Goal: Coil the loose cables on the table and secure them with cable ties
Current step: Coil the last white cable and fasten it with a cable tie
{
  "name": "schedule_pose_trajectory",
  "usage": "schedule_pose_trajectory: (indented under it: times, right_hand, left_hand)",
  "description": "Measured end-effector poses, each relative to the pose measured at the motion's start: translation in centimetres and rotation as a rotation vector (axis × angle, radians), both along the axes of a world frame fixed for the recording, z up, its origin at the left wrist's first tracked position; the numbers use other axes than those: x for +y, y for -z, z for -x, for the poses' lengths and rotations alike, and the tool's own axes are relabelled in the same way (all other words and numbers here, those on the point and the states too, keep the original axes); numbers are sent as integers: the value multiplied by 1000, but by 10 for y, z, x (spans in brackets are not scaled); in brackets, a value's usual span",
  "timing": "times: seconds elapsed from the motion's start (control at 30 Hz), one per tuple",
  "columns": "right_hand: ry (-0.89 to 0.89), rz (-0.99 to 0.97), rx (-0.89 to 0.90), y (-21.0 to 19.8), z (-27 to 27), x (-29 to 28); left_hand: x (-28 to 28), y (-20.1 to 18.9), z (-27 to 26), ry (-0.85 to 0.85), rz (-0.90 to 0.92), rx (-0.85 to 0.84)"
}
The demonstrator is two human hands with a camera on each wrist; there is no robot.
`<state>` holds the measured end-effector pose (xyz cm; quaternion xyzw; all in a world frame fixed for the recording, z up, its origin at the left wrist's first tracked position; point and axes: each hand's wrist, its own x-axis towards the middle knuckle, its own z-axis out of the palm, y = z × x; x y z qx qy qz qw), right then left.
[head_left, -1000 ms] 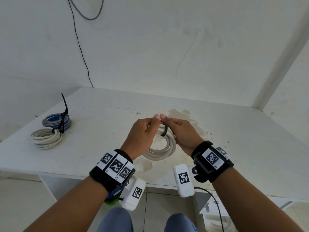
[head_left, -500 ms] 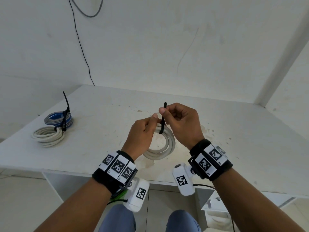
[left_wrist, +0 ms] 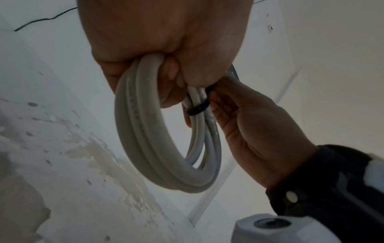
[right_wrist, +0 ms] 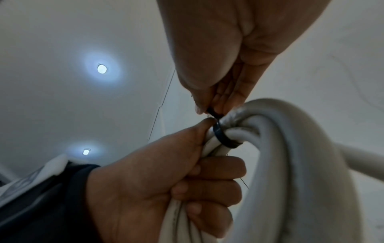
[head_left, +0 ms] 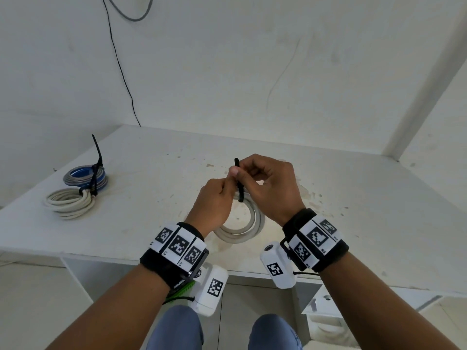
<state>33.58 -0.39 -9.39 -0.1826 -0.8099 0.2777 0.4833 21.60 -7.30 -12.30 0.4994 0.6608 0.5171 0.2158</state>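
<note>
A white cable coil [head_left: 240,233] hangs upright above the table [head_left: 151,210], with its top in my left hand [head_left: 225,188]. In the left wrist view that hand's curled fingers [left_wrist: 172,78] wrap the coil [left_wrist: 145,139]. A black cable tie [head_left: 238,181] loops around the strands beside my left thumb. My right hand [head_left: 242,173] pinches the tie's tail, whose tip stands above the fingers. In the right wrist view the tie loop [right_wrist: 224,138] sits close around the strands [right_wrist: 290,148], just under my right fingertips [right_wrist: 204,106].
At the table's left lie a blue and grey coil [head_left: 84,176] and a white coil [head_left: 69,202], each with a black tie; one tail [head_left: 97,152] sticks up. A thin black wire [head_left: 121,72] runs down the back wall. The table's front edge is right under my wrists.
My right hand has risen from the coil's top, drawing the tie's tail upward so more of it shows. My left hand keeps its grip on the coil.
</note>
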Motion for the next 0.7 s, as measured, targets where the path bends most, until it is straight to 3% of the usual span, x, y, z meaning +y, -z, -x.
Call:
schedule_pose_trajectory:
  times: [0.13, 0.27, 0.4, 0.57, 0.7]
  right_hand:
    - [35, 77, 26, 4, 1, 5]
    - [45, 401, 45, 14, 0, 16]
    - [-12, 534, 47, 18, 1, 17]
    - [93, 315, 43, 15, 0, 15]
    - [40, 152, 78, 9, 2, 1]
  left_hand:
    - [-2, -2, -5, 14, -26, -5]
    - [-5, 3, -10, -2, -93, 98]
    - [-6, 9, -8, 2, -129, 142]
    - [1, 10, -5, -20, -56, 136]
    - [7, 7, 4, -84, -34, 129]
